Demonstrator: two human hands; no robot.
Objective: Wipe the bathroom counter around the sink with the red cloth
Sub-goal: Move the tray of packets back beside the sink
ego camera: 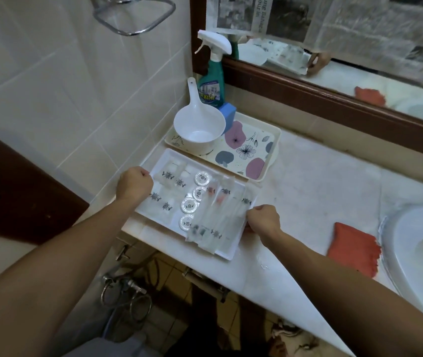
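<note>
Both hands, left hand and right hand, grip the shallow white plastic tray overhanging the pale marble counter; tilted, its loose sachets could slide off.

We had both arms stretched out forward and down, forearms bare. Our left hand was balled up with the fingers curled over the far left edge of the white tray, knuckles up. Our right hand was curled the same way, gripping the tray's right edge, wrist bent slightly.
</note>
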